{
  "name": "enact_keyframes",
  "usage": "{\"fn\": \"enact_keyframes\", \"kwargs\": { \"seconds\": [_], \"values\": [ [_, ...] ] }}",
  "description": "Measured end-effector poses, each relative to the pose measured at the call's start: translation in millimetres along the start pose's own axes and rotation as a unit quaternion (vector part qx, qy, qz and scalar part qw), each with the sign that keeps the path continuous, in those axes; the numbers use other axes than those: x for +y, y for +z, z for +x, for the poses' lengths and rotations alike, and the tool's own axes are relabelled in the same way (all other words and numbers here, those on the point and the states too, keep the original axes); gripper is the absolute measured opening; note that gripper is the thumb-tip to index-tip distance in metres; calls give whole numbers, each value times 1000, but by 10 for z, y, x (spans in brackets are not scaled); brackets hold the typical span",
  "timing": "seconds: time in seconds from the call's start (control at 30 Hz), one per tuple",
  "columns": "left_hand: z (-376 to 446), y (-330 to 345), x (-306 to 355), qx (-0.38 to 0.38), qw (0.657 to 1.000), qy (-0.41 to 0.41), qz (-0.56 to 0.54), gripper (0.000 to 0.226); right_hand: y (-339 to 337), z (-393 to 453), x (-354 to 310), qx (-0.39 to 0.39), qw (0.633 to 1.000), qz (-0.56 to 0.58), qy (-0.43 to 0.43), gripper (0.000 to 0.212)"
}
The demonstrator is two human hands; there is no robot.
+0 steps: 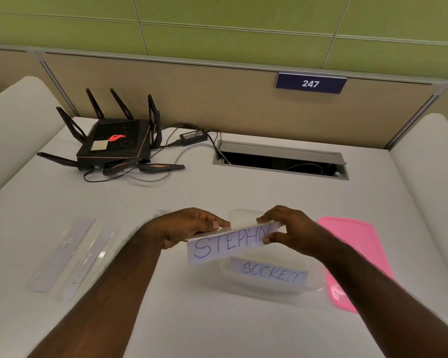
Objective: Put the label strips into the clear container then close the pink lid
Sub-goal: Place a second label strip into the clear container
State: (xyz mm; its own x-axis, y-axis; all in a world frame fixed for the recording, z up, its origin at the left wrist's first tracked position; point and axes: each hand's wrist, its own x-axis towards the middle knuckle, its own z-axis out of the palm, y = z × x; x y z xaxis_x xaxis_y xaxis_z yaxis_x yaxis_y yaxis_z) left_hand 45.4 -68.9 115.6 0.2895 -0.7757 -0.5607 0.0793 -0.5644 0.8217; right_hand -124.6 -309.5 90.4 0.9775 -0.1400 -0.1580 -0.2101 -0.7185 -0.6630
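Both hands, left (192,224) and right (286,226), pinched the strip (225,245) at mid-frame over the container (318,286); held askew, it risked catching the rim.

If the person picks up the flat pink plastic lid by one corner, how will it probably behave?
The flat pink plastic lid looks thin, so it is probably light and may flex a little when lifted by a corner. It lies flat on the smooth white desk, so it will likely slide rather than tip if pushed. Its glossy surface suggests a slightly slippery grip.
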Motion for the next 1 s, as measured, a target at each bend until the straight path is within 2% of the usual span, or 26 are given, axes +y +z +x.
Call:
{"fn": "enact_keyframes", "kwargs": {
  "seconds": [0.07, 0.17, 0.23, 0.33, 0.4, 0.47, 0.6, 0.67, 0.9, 1.0],
  "values": [
    [33, 29, 83, 0, 1000, 1, 31, 31, -54, -83, 73, 11, 1000, 6, 23, 45],
    [83, 56, 200, 4, 998, 18, 55, 52, -149, -207, 197, 34, 998, 1, 58, 45],
    [159, 99, 232, 17, 994, 43, 100, 50, -218, -289, 286, 54, 994, -33, 85, 45],
    [361, 200, 212, 69, 975, 66, 200, 51, -278, -392, 403, 96, 979, -149, 103, 44],
    [489, 296, 174, 105, 960, 78, 247, 48, -281, -431, 467, 109, 971, -183, 109, 46],
    [600, 380, 121, 148, 930, 94, 323, 43, -259, -444, 516, 119, 964, -202, 122, 49],
    [787, 538, 22, 208, 826, 124, 509, 41, -136, -455, 570, 136, 945, -262, 143, 52],
    [860, 600, -25, 216, 788, 109, 566, 41, -27, -445, 574, 140, 935, -292, 148, 51],
    [973, 813, -119, 223, 695, 81, 679, 27, 269, -307, 490, 54, 886, -427, 169, 33],
    [999, 876, -92, 214, 681, 50, 698, 20, 333, -262, 416, 26, 870, -458, 180, 21]
  ]
}}
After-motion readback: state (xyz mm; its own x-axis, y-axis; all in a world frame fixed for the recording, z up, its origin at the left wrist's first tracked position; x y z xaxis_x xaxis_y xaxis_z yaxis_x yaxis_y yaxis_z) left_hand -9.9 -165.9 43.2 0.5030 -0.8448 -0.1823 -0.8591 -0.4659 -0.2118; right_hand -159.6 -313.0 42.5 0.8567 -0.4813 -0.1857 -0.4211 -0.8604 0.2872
